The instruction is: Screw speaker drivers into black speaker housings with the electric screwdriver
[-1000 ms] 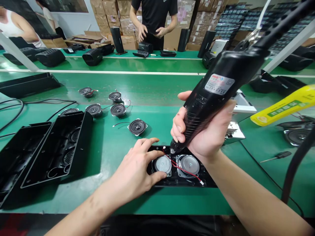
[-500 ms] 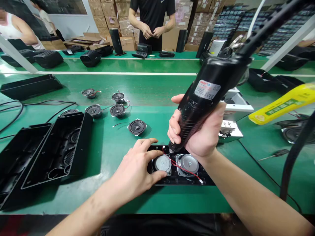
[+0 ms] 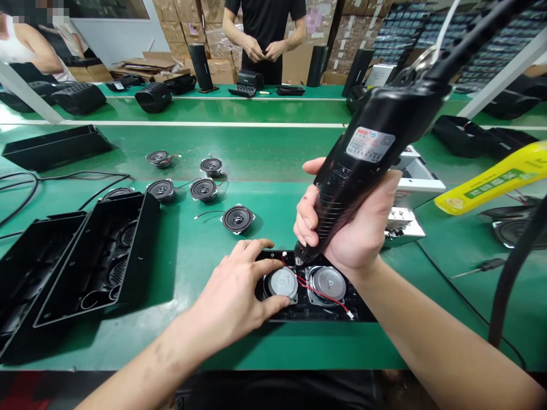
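My right hand [image 3: 354, 228] is wrapped round a black electric screwdriver [image 3: 359, 154], tilted with its tip down at the black speaker panel [image 3: 273, 316], between two speakers. Thumb and fingers of my left hand [image 3: 235, 279] curl round the left speaker [image 3: 282, 283], whose silver back faces up. To its right in the panel sits the other speaker [image 3: 328, 285], also back up. A red wire [image 3: 325, 297] with a white plug runs across it. The exact contact of the screwdriver's tip is hard to make out.
Several loose speakers [image 3: 238, 219] lie beyond my left hand. Open black speaker housings [image 3: 102, 256] stand at left. At right are a white box [image 3: 416, 185], a yellow packet [image 3: 491, 179] and a small screwdriver [image 3: 481, 267]. A co-worker [image 3: 270, 40] stands across the green bench.
The electric screwdriver and my right hand have shifted slightly right, the tip staying between the two speakers. My left hand keeps its place on the left speaker.
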### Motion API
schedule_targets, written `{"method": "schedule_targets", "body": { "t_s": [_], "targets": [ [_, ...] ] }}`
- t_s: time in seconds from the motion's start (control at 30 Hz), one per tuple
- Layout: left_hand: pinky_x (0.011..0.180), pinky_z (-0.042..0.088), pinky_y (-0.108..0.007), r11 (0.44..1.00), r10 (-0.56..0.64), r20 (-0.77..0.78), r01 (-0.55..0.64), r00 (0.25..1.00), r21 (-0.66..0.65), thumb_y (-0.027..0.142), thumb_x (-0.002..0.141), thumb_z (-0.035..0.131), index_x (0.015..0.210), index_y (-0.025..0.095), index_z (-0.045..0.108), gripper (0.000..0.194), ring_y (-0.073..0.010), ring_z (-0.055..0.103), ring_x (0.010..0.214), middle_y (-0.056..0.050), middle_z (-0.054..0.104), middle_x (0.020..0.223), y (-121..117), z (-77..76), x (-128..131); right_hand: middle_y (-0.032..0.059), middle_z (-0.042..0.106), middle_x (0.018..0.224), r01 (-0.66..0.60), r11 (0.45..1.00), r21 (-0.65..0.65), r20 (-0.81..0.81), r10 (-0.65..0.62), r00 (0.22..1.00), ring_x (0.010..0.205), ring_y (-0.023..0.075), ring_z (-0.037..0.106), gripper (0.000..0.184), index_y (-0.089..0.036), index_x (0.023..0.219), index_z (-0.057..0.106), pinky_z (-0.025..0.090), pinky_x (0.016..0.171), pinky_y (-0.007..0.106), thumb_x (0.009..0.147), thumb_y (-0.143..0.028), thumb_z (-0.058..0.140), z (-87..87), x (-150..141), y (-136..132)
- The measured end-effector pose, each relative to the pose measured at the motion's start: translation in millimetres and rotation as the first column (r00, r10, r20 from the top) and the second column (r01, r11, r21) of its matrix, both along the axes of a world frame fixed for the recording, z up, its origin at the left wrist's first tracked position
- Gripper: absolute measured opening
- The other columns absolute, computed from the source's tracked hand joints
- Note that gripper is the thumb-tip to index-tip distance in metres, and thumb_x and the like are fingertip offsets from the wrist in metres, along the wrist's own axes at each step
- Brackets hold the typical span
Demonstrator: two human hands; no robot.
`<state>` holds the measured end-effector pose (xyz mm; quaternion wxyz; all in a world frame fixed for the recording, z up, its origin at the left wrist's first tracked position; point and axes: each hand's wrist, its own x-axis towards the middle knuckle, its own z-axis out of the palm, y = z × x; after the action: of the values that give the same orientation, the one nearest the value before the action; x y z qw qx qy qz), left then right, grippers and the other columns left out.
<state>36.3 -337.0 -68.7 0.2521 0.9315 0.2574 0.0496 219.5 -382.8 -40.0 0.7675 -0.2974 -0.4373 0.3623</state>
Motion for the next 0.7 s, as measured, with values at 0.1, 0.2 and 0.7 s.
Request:
{"method": "schedule_targets", "body": {
  "t_s": [0.1, 0.2, 0.7],
  "targets": [
    [0.112, 0.053, -0.058, 1.000, 0.007, -0.011, -0.007, 1.000, -0.013, 0.038, 0.084, 0.087, 0.129, 0.028, 0.075, 0.048, -0.0349, 0.052, 0.140, -0.008, 0.055, 0.153, 0.6, 1.0, 0.8, -0.0039, 0.057, 0.062, -0.002, 1.000, -0.019, 0.009, 0.002, 1.000, 0.040, 0.0115, 0.045, 0.065, -0.024, 0.115, 0.067, 0.037, 0.036, 0.025, 0.097, -0.082, 0.044, 2.2, -2.1, -2.4],
    [0.110, 0.054, -0.058, 1.000, -0.001, -0.013, 0.001, 1.000, -0.007, 0.039, 0.084, 0.086, 0.130, 0.028, 0.074, 0.048, -0.0350, 0.052, 0.140, -0.008, 0.055, 0.153, 1.2, 1.3, 0.5, -0.0037, 0.058, 0.062, -0.002, 1.000, -0.025, 0.014, 0.003, 1.000, 0.040, 0.0120, 0.046, 0.064, -0.024, 0.115, 0.067, 0.037, 0.036, 0.026, 0.098, -0.081, 0.043, 3.4, -3.3, -3.3],
    [0.112, 0.052, -0.056, 0.999, -0.037, -0.002, 0.037, 0.999, -0.027, 0.038, 0.084, 0.087, 0.125, 0.023, 0.076, 0.045, -0.0348, 0.053, 0.134, -0.009, 0.058, 0.149, 2.8, 7.6, 2.9, -0.0041, 0.058, 0.059, -0.051, 0.997, -0.050, 0.015, 0.052, 0.999, 0.037, 0.0123, 0.046, 0.064, -0.025, 0.105, 0.070, 0.037, 0.034, 0.024, 0.090, -0.085, 0.055, 0.2, -7.9, -4.2]
  ]
}}
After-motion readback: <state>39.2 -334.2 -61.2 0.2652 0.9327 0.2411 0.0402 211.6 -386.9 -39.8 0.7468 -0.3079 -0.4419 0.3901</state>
